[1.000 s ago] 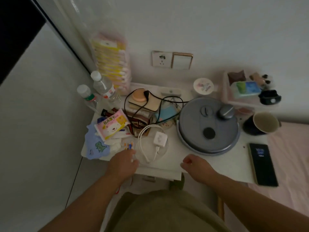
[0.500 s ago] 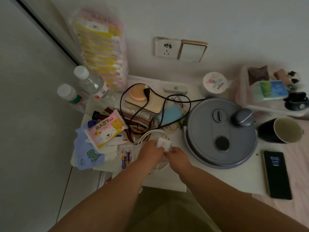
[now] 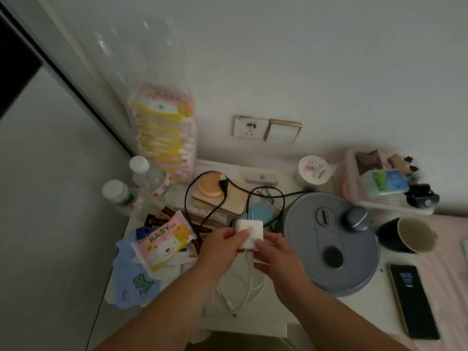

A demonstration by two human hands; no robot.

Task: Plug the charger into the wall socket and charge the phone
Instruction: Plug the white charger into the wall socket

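Note:
A white charger block (image 3: 250, 232) is lifted off the small white table (image 3: 364, 304), its prongs pointing up toward the wall. My left hand (image 3: 222, 247) pinches its left side and my right hand (image 3: 274, 254) grips its lower right corner. Its white cable (image 3: 243, 287) hangs down from the block and loops on the table, the free plug end lying near the front edge. The white wall socket (image 3: 249, 127) is on the wall above the table, with nothing plugged in. A dark phone (image 3: 412, 301) lies face up at the table's right front, screen lit.
A round grey appliance (image 3: 331, 243) fills the table's middle right, with a dark mug (image 3: 405, 236) beside it. A black cord (image 3: 215, 198), baby wipes pack (image 3: 164, 243), two water bottles (image 3: 152, 177) and a tall wipes stack (image 3: 167, 127) crowd the left. A switch (image 3: 282, 131) adjoins the socket.
Both hands came together on the charger block and raised it off the table, its cable trailing below. The camera view has tilted up, showing more wall.

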